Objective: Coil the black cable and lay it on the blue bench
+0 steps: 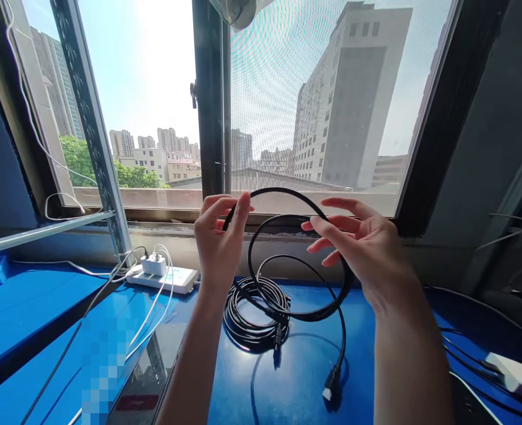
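A black cable (283, 190) is held up in loose loops above the blue tabletop. My left hand (225, 227) pinches the upper left of the loops between thumb and fingers. On the other side, my right hand (354, 239) has thumb and forefinger on the cable, its other fingers partly spread. From the loops one end hangs down to a flat black plug with a light tip (330, 383), which looks like an HDMI plug. Behind and below the loops lies a second, neatly wound black cable coil (243, 333); a black connector (277, 345) shows at its front.
A white power strip (176, 278) with a plugged-in adapter and white cords is at the left. A dark glossy panel (148, 378) lies near my left forearm. At the right are a white box (515, 372) and black cords. A metal rack post (95, 130) stands before the window.
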The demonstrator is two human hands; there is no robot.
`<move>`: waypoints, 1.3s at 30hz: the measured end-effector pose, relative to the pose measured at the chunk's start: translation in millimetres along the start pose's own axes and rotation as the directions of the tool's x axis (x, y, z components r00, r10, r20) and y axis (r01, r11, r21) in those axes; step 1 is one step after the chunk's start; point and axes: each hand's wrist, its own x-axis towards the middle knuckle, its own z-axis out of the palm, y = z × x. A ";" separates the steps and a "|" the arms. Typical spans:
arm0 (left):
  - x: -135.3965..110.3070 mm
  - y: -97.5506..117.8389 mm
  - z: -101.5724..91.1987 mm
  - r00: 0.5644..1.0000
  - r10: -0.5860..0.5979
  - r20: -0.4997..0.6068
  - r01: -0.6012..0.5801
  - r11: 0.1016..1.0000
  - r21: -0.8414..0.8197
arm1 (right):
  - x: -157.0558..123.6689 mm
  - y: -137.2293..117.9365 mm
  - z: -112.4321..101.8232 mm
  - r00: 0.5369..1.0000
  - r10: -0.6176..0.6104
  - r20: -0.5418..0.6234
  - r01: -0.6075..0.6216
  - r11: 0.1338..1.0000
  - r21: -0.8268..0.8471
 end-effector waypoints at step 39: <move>-20.5 -2.9 34.4 0.827 -0.375 0.418 0.522 0.789 -0.326 | -4.8 0.7 -3.9 0.985 -0.013 0.174 0.056 0.968 -0.246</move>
